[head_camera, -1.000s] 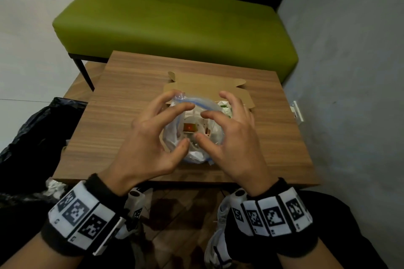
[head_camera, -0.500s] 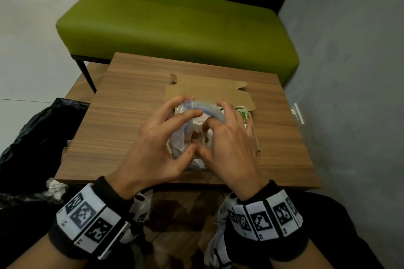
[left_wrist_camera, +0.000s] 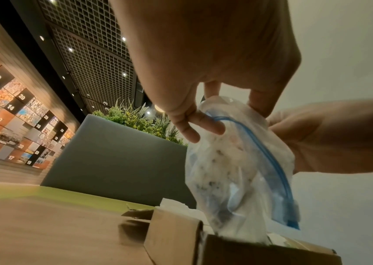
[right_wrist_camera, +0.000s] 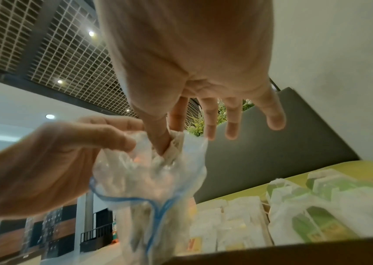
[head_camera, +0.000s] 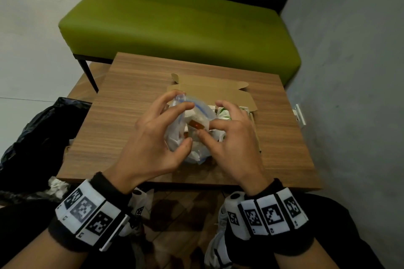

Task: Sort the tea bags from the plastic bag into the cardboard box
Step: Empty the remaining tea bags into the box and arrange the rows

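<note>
Green bench (head_camera: 179,26) at 12 o'clock, grey wall at 3, black rubbish sack (head_camera: 32,144) on floor at 9. Wooden table (head_camera: 122,120) in the middle, under everything.

Cardboard box (head_camera: 238,96) on table just past centre toward 1 o'clock, lid flap folded back toward the bench, probably so the opening stays clear for drops. Already partly filled: green-and-white and plain white tea bags (right_wrist_camera: 316,211) lying in rows inside.

Plastic bag (head_camera: 196,120), clear zip type with blue seal strip, held upright directly over the near-left corner of box, bottom dipping into the opening in left wrist view. Likely kept there so each bag travels the shortest way into the box. More tea bags inside, one with orange-red tag (head_camera: 195,124) showing at the mouth.

Left hand (head_camera: 150,137) at 9 o'clock of bag, fingers curled and clamped on the rim near the seal strip, holding the mouth wide.

Right hand (head_camera: 234,137) at 3 o'clock of bag, thumb and index finger (right_wrist_camera: 176,116) dipped into the mouth and closing together on a tea bag; other three fingers spread straight, touching nothing. Grip looks like a light pinch, contact partly hidden by crumpled plastic.

Step judged: pulling out next tea bag.
</note>
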Demonstrator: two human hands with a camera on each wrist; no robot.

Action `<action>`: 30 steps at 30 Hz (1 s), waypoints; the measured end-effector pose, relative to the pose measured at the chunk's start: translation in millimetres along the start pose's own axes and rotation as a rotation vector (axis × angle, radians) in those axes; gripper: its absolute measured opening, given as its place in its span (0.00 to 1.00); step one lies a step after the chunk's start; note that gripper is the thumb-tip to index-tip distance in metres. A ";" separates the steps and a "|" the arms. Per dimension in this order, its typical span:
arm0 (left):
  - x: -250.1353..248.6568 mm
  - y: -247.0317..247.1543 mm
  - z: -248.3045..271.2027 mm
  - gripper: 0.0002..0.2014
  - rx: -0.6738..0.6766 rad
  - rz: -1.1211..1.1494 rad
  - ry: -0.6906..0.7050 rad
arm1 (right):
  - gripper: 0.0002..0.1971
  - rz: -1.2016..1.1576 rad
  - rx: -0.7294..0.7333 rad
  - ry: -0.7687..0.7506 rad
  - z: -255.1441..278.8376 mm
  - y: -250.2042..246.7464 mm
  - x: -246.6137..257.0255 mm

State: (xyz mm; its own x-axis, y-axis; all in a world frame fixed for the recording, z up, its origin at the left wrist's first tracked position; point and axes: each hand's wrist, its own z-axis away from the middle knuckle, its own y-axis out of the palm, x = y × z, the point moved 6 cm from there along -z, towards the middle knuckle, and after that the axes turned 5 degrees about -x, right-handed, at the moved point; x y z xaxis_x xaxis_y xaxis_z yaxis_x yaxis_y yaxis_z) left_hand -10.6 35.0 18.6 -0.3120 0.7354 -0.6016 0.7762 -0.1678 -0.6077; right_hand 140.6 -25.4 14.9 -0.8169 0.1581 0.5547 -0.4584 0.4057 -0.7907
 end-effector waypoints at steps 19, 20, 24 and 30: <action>81.9 -29.0 -5.2 0.31 -0.136 -0.208 -0.672 | 0.10 -0.637 0.190 0.226 2.0 18.8 -32.5; 83.5 -27.8 -4.1 0.31 -0.125 -0.229 -0.698 | 0.11 -0.595 0.262 0.223 4.4 24.5 -32.4; 88.5 -27.4 -4.4 0.31 -0.107 -0.288 -0.752 | 0.08 -0.476 0.507 0.214 15.6 38.9 -33.8; 107.3 -29.4 2.4 0.24 -0.012 -0.378 -0.821 | 0.13 -0.371 0.577 0.191 19.7 45.5 -38.5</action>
State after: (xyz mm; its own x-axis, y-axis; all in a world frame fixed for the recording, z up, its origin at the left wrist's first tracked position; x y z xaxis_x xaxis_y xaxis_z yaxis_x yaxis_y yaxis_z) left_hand -68.2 117.2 -29.4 -0.8367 0.0389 -0.5462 0.5466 -0.0001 -0.8374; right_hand 144.3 -30.8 -47.5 -0.5199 0.2782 0.8076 -0.8496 -0.0700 -0.5228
